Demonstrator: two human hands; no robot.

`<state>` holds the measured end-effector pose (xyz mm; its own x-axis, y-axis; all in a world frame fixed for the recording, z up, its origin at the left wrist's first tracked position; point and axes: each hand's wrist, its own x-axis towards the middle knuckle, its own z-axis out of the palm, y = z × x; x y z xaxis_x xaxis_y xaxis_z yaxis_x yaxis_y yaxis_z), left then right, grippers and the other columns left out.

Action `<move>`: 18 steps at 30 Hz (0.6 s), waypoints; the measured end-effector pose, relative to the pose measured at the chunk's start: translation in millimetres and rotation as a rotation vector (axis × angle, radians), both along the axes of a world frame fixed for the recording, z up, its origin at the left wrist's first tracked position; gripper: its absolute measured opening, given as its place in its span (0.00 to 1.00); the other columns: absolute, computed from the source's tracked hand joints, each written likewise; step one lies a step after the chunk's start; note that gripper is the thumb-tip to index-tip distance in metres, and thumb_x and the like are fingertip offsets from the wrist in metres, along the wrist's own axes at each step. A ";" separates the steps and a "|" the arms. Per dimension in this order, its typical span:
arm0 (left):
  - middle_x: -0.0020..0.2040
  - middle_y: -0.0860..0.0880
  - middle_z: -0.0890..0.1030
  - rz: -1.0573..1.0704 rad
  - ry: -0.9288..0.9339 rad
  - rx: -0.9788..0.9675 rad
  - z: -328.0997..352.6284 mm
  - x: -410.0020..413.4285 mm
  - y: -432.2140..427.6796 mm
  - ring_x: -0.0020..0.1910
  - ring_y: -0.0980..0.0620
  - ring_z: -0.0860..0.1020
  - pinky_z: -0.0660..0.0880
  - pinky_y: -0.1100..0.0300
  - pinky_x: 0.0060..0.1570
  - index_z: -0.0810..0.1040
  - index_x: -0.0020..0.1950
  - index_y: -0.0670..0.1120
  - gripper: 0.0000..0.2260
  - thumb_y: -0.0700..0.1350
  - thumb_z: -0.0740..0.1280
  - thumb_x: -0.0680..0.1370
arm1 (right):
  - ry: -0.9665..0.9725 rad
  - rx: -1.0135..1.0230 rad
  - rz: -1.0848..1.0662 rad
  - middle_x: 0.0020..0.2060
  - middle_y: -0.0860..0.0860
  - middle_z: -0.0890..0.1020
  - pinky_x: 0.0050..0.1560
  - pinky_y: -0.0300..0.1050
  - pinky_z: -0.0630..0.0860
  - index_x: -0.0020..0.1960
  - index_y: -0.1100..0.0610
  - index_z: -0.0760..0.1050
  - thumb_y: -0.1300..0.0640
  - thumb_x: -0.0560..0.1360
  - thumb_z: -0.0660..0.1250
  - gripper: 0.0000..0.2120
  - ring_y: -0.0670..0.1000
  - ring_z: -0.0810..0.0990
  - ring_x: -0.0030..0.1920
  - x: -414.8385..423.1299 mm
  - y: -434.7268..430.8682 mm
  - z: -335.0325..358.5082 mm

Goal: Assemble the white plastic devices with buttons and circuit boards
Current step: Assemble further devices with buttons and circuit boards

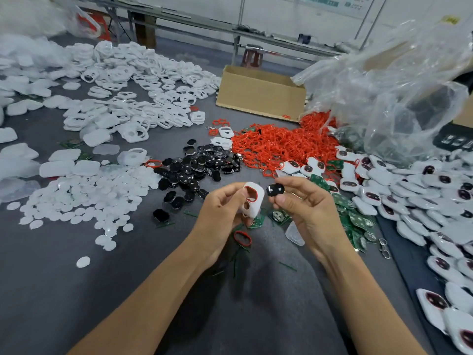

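My left hand [225,208] grips a white plastic shell [253,201] held upright above the grey table; a red ring lines its upper opening and a round hole shows below. My right hand [302,203] pinches a black button [275,189] between thumb and fingers, just right of the shell and a little apart from it. Green circuit boards [358,221] lie under and to the right of my right hand. A loose red ring [242,238] lies on the table below my left hand.
Black buttons [197,167] are heaped ahead, red rings [281,144] behind them. White discs [89,196] and white shells [133,98] cover the left. Assembled white devices [422,196] pile up at right. A cardboard box [258,93] and clear plastic bag [396,85] stand behind.
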<state>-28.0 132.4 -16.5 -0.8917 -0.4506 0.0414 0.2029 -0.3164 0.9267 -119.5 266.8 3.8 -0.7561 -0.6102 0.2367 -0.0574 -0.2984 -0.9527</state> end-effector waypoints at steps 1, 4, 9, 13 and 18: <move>0.38 0.42 0.76 -0.007 0.008 0.022 -0.1 0.1 -0.2 0.32 0.52 0.73 0.72 0.63 0.30 0.81 0.52 0.39 0.10 0.37 0.59 0.81 | 0.003 0.009 -0.003 0.40 0.52 0.84 0.42 0.38 0.78 0.50 0.61 0.80 0.65 0.63 0.72 0.15 0.48 0.82 0.38 -0.1 0.2 0.0; 0.38 0.45 0.80 -0.023 0.016 0.010 0.4 1.7 1.1 0.35 0.52 0.74 0.73 0.62 0.32 0.81 0.53 0.40 0.10 0.37 0.60 0.81 | 0.049 0.098 -0.020 0.43 0.53 0.84 0.44 0.38 0.77 0.50 0.57 0.83 0.61 0.64 0.72 0.14 0.49 0.80 0.41 -0.2 2.1 -1.2; 0.50 0.40 0.84 -0.028 0.026 -0.084 0.4 5.0 4.8 0.42 0.51 0.80 0.80 0.57 0.38 0.83 0.55 0.44 0.09 0.38 0.65 0.79 | 0.055 0.174 0.019 0.45 0.56 0.85 0.42 0.37 0.74 0.51 0.61 0.82 0.61 0.69 0.69 0.11 0.52 0.76 0.41 -0.7 5.8 -0.1; 0.40 0.46 0.85 -0.053 0.006 -0.163 1.2 8.2 7.5 0.35 0.51 0.81 0.79 0.59 0.31 0.84 0.49 0.46 0.08 0.36 0.66 0.78 | -0.003 0.168 0.051 0.42 0.59 0.84 0.45 0.43 0.76 0.49 0.65 0.82 0.62 0.69 0.67 0.11 0.56 0.77 0.42 1.1 4.6 -1.6; 0.44 0.43 0.85 -0.005 -0.019 -0.111 0.9 7.1 5.8 0.38 0.48 0.82 0.82 0.48 0.36 0.83 0.50 0.44 0.08 0.34 0.68 0.76 | -0.107 0.114 0.085 0.39 0.56 0.84 0.41 0.39 0.78 0.50 0.65 0.79 0.62 0.71 0.65 0.10 0.50 0.82 0.38 4.9 1.9 -0.7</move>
